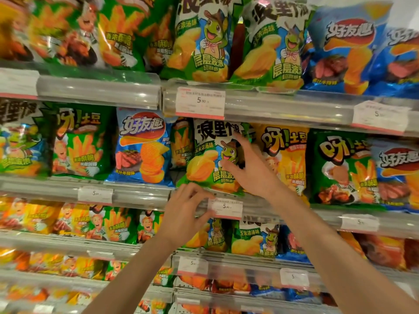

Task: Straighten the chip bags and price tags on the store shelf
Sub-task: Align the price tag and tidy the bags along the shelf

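Note:
A green and white chip bag with a cartoon turtle stands on the middle shelf, tilted a little. My right hand lies flat on its right side with the fingers spread. Just below, a white price tag reading 5.90 sits in the clear shelf rail. My left hand pinches the tag's left edge between thumb and fingers. To the left of the turtle bag leans a blue chip bag, and behind the gap between them a narrow green bag shows.
Several shelves of chip bags fill the view. A yellow bag and a green bag stand right of my right hand. More price tags sit in the rails, among them the upper rail's price tag and the price tag at left.

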The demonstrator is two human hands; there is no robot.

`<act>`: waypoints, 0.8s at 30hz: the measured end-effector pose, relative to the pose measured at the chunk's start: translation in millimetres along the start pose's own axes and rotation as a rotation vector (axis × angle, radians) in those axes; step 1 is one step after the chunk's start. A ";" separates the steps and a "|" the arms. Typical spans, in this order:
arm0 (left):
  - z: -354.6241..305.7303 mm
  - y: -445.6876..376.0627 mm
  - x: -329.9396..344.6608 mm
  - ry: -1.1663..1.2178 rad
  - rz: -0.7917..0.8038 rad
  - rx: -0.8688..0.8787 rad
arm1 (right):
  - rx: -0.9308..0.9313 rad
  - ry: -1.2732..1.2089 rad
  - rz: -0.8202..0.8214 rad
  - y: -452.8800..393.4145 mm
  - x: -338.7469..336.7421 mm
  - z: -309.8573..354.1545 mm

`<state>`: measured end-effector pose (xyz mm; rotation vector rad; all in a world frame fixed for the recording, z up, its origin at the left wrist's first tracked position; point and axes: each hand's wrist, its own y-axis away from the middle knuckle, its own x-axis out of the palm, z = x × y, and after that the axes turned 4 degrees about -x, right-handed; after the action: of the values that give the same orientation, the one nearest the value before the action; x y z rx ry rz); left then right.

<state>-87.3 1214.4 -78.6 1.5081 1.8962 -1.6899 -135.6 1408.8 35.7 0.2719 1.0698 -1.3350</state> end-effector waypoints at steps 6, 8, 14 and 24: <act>-0.5 -0.4 -0.6 0.011 0.008 -0.008 | 0.049 -0.038 0.129 -30.7 32.7 -5.5; -0.8 0.2 -0.7 0.014 0.003 -0.007 | 0.032 -0.099 0.095 -29.0 33.8 -10.7; -1.1 -0.1 0.0 0.029 -0.004 -0.017 | -0.113 -0.219 0.035 -17.9 29.3 -14.0; -0.6 -1.7 2.0 0.045 -0.010 -0.027 | -0.096 -0.260 0.094 -22.0 32.7 -18.0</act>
<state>-89.3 1216.2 -78.7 1.5420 1.9444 -1.6412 -167.6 1394.2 10.4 0.0731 0.8885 -1.1944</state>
